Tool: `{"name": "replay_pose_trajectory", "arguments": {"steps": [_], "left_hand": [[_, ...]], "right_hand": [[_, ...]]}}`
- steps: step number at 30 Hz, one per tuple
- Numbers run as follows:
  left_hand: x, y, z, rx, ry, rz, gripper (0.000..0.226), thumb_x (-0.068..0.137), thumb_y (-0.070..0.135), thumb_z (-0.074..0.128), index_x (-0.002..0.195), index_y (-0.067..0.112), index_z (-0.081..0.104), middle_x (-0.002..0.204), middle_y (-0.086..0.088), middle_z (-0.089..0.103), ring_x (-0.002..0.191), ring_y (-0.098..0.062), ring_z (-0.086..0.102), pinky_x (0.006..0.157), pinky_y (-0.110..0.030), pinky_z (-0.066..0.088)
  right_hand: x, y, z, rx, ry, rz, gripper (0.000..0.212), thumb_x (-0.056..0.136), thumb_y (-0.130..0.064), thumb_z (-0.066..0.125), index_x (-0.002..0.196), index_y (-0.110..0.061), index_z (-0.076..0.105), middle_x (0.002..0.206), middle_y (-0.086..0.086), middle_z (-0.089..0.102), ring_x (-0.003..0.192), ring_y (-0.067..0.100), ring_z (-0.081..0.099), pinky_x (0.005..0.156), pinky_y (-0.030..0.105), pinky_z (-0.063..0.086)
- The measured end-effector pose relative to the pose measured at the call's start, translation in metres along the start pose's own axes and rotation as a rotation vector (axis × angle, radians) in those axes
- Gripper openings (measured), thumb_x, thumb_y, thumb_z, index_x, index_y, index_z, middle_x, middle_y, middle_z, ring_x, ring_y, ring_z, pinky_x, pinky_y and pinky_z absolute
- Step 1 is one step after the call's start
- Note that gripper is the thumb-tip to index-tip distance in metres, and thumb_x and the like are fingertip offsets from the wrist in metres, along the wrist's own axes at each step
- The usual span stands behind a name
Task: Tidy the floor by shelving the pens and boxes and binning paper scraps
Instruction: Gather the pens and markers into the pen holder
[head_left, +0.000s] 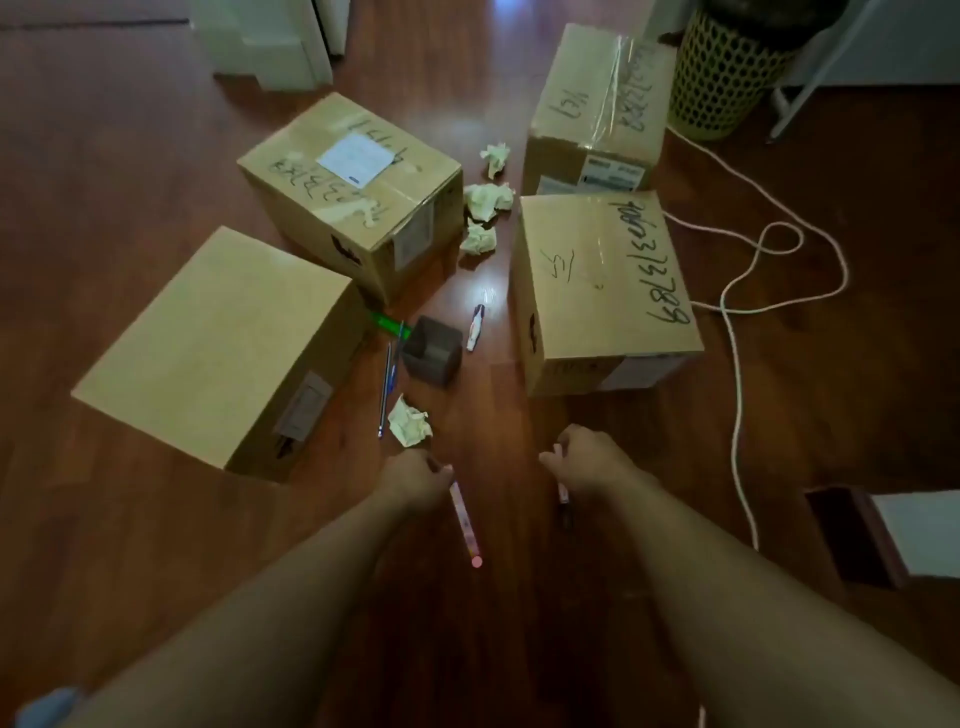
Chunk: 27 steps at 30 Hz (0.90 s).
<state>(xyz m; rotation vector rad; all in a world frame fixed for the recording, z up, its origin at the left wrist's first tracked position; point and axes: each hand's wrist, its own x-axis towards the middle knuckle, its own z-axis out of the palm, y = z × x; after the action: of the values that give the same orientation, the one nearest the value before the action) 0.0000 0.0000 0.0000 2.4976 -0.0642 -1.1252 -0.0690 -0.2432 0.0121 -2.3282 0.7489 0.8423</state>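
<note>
My left hand (413, 478) grips a pink pen (464, 517) that points back toward me. In my right hand (584, 462) is a second, darker pen (563, 493). Several cardboard boxes stand on the wooden floor: a plain one (208, 343) at left, a labelled one (353, 182) behind it, and two with writing, one (597, 280) at right and one (602, 98) beyond it. A dark pen holder (432, 352) sits in the middle with a blue pen (385, 387), a green marker (385, 322) and a white pen (475, 327) around it. One paper scrap (409, 420) lies near my left hand; others (485, 202) lie between the boxes.
A yellow mesh bin (719, 78) stands at the top right. A white cable (748, 312) loops over the floor right of the boxes. White furniture (280, 41) is at the top, and a dark object (852, 535) lies at the right edge.
</note>
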Motion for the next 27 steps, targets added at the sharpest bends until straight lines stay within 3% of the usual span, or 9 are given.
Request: {"name": "replay_pose_trajectory", "arguments": {"steps": [2,5,10,17,21,22,25,27], "left_hand": [[0.02,-0.012,0.024,-0.01,0.011,-0.069,0.033,0.104,0.04,0.063,0.106,0.01,0.077,0.108,-0.009,0.078,0.099,-0.025,0.074,0.089,-0.037,0.061],[0.043,-0.028,0.054,-0.002,0.032,-0.138,0.036,0.097,0.05,0.071,0.096,0.014,0.073,0.102,-0.007,0.077,0.094,-0.024,0.075,0.089,-0.041,0.064],[0.056,-0.021,0.069,-0.047,0.168,-0.176,0.036,0.091,0.051,0.079,0.097,0.016,0.071,0.1,-0.006,0.073,0.096,-0.026,0.073,0.082,-0.039,0.061],[0.06,-0.015,0.082,-0.261,0.19,-0.255,0.029,0.09,0.032,0.082,0.107,0.01,0.072,0.111,-0.011,0.075,0.104,-0.031,0.072,0.09,-0.043,0.061],[0.051,-0.017,0.078,-0.105,0.228,-0.093,0.029,0.101,0.027,0.067,0.126,0.014,0.064,0.124,-0.009,0.069,0.114,-0.03,0.068,0.086,-0.037,0.053],[0.05,-0.021,0.076,-0.104,0.23,-0.039,0.03,0.102,0.024,0.065,0.13,0.016,0.059,0.126,-0.007,0.067,0.115,-0.029,0.068,0.087,-0.037,0.053],[0.052,-0.033,0.067,-0.121,0.245,0.109,0.04,0.102,0.027,0.067,0.137,0.023,0.05,0.135,-0.004,0.061,0.117,-0.028,0.066,0.095,-0.047,0.057],[0.054,-0.041,0.057,-0.123,0.183,0.185,0.059,0.098,0.03,0.074,0.148,0.03,0.043,0.147,-0.002,0.049,0.123,-0.028,0.063,0.097,-0.045,0.056]], "right_hand": [[0.016,0.006,0.019,-0.049,0.042,0.062,0.045,0.103,-0.046,0.065,0.133,-0.013,0.064,0.131,0.012,0.067,0.111,0.031,0.067,0.09,0.04,0.057],[0.034,0.014,0.04,-0.084,0.059,0.16,0.042,0.104,-0.045,0.064,0.126,-0.01,0.068,0.123,0.014,0.068,0.1,0.031,0.065,0.077,0.035,0.051],[0.047,0.002,0.068,-0.087,0.14,0.218,0.045,0.107,-0.046,0.058,0.132,-0.009,0.067,0.131,0.015,0.067,0.117,0.035,0.068,0.084,0.039,0.054],[0.052,-0.041,0.065,-0.18,0.162,0.108,0.045,0.097,-0.047,0.072,0.127,-0.013,0.068,0.124,0.012,0.069,0.111,0.033,0.069,0.081,0.037,0.053],[0.058,-0.092,0.032,0.129,0.43,-0.119,0.036,0.094,-0.048,0.074,0.112,-0.019,0.065,0.105,0.006,0.072,0.092,0.027,0.072,0.079,0.045,0.062],[0.058,-0.107,0.022,0.238,0.493,-0.2,0.031,0.095,-0.046,0.073,0.11,-0.021,0.064,0.099,0.001,0.07,0.086,0.02,0.072,0.075,0.043,0.063],[0.055,-0.151,-0.013,0.473,0.579,-0.392,0.023,0.096,-0.037,0.075,0.109,-0.022,0.065,0.091,-0.014,0.065,0.08,-0.003,0.063,0.062,0.014,0.048],[0.056,-0.173,-0.028,0.56,0.618,-0.464,0.018,0.096,-0.033,0.076,0.105,-0.022,0.065,0.087,-0.018,0.065,0.076,-0.008,0.061,0.055,0.005,0.042]]}}
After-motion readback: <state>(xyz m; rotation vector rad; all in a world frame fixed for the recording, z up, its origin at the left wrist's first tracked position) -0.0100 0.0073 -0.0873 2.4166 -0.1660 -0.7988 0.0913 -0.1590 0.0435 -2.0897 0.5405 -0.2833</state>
